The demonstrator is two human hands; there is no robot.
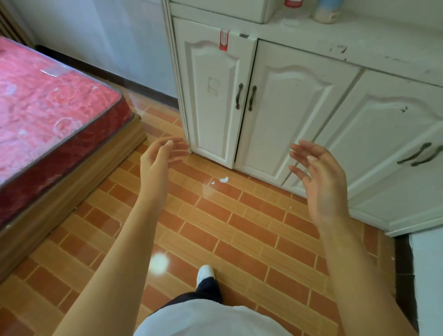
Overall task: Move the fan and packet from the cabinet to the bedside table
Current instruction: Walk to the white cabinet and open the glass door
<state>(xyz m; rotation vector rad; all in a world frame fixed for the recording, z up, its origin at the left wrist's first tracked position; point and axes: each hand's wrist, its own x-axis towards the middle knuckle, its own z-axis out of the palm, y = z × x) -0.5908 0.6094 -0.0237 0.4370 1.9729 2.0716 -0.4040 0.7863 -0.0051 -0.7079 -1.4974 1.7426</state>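
Observation:
A white cabinet (287, 115) with panelled doors and dark handles fills the upper right; its doors are closed. My left hand (159, 158) hovers in front of its left corner, fingers apart and holding nothing. My right hand (318, 177) is raised before the middle doors, also spread and holding nothing. No fan or packet can be made out. On the cabinet's top ledge stand a pale bottle (327, 10) and a red-and-white container (293, 2), both cut off by the frame edge. The bedside table is out of sight.
A bed with a red plastic-wrapped mattress (48, 103) on a wooden base fills the left. The floor is orange and brown tile with white paper scraps (224, 179) near the cabinet foot. My white shoe (205, 273) shows below.

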